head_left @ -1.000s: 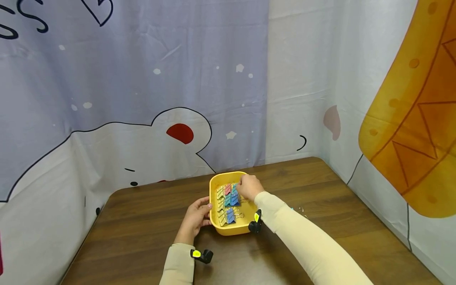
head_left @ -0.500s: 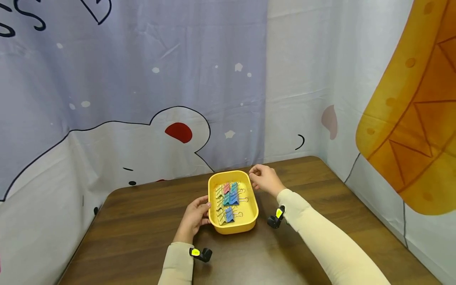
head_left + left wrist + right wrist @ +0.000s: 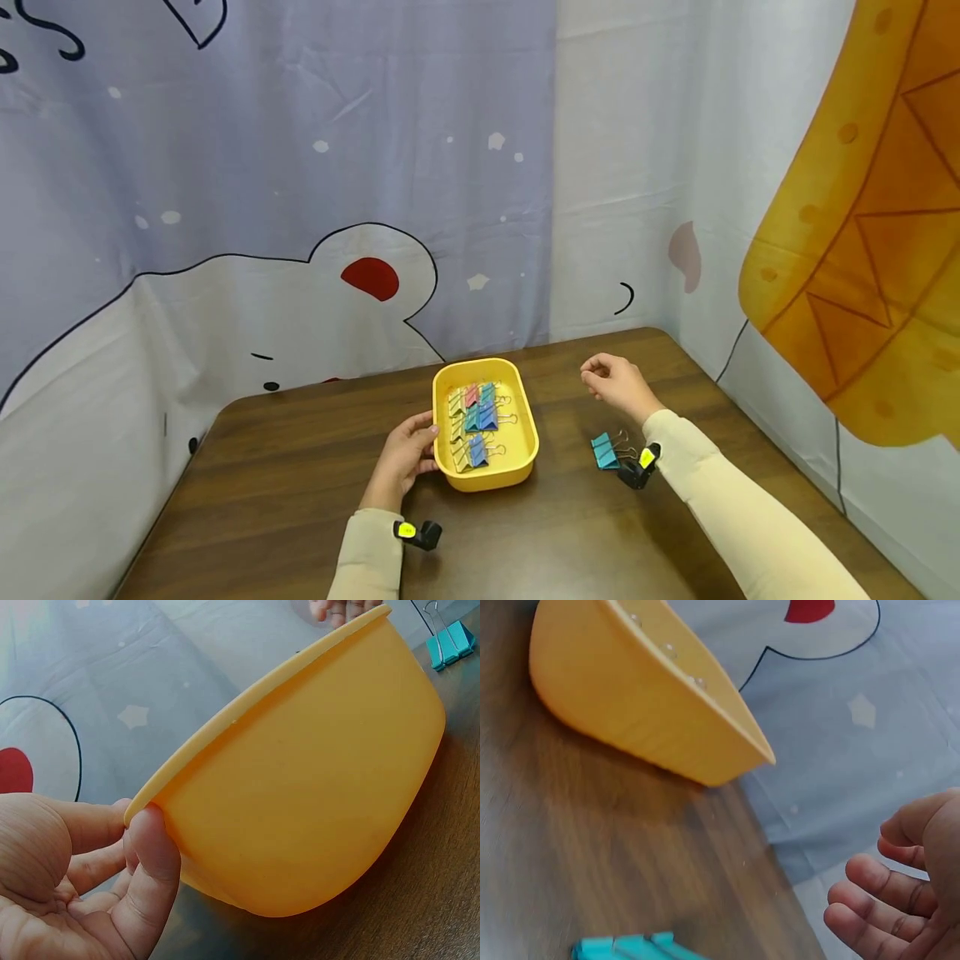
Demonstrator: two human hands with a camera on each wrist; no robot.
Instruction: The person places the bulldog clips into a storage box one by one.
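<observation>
A yellow plastic basket (image 3: 521, 458) stands on the table, with several binder clips (image 3: 474, 421) in yellow, pink, blue and teal lined up inside it. My left hand (image 3: 405, 457) pinches its left rim between thumb and fingers, as the left wrist view shows up close. My right hand (image 3: 618, 386) hovers over the table to the right of the basket. Its fingers are loosely bent with nothing between them. Below that hand, a single turquoise binder clip (image 3: 603, 452) lies on the wood, its wire handles toward the right wrist camera.
The brown wooden table (image 3: 300, 492) reaches back to a printed curtain (image 3: 420, 125) behind it and on the right side. Each wrist wears a small black camera, such as the left camera (image 3: 420, 534).
My right hand has left the basket and moved right, above the turquoise binder clip, which now shows fully. The left hand keeps hold of the rim.
</observation>
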